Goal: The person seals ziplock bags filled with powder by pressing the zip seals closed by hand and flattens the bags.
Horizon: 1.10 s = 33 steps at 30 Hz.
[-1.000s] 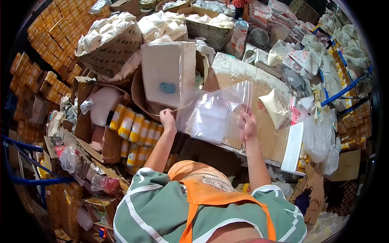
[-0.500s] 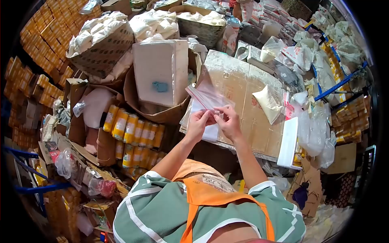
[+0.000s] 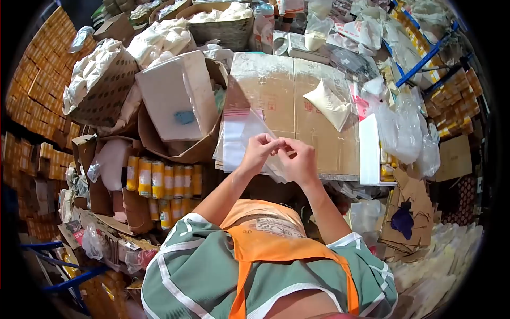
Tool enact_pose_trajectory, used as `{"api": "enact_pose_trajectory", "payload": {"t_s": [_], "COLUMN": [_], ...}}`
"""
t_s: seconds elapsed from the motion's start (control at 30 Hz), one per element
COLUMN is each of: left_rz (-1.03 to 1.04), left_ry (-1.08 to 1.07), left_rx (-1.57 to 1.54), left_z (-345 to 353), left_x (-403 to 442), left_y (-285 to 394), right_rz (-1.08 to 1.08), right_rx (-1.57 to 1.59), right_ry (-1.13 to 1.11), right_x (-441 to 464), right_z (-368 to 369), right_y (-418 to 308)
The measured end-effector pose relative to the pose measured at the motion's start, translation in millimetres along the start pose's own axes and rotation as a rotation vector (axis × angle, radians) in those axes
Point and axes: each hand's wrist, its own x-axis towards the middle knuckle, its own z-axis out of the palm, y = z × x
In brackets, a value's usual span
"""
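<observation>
Left fingers (image 3: 270, 144) and right fingers (image 3: 291, 147) pinch what seems a clear bag (image 3: 273, 168) over white-dusted cardboard (image 3: 271, 85), orange packages (image 3: 48, 80) stacked leftward.

The pouch (image 3: 328, 105) lies on the cardboard (image 3: 270, 80), right of the bag stack (image 3: 234, 142)

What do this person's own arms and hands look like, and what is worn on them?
The left hand and right hand are bare; no glove or watch shows. Loose green sleeves with white stripes and white edging leave the forearms uncovered. An orange apron with printed marks covers the front.
</observation>
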Motion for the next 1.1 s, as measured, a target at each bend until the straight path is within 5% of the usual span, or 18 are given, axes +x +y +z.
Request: {"api": "enact_pose_trajectory", "payload": {"t_s": [0.2, 0.3, 0.5, 0.73, 0.93, 1.1], "left_rz": [-0.026, -0.041, -0.117, -0.089, -0.193, -0.277], "left_ry": [-0.058, -0.107, -0.094, -0.086, -0.138, -0.247], "left_rx": [0.019, 0.049, 0.218, 0.714, 0.547, 0.109], "left_z": [54, 82, 148, 187, 205, 201], "left_x": [22, 31, 47, 71, 77, 83], "left_y": [-20, -34, -60, -112, -131, -124], "right_rz": [0.001, 0.255, 0.213, 0.244, 0.375, 0.332], "right_rx": [0.021, 0.334, 0.393, 0.335, 0.577, 0.837], "right_ry": [-0.069, -0.172, -0.167, -0.182, -0.226, -0.238], "right_x": [3, 2, -2, -5, -11, -13], "right_z": [-65, -99, -160, -196, -209, -211], "right_y": [44, 72, 117, 170, 193, 200]}}
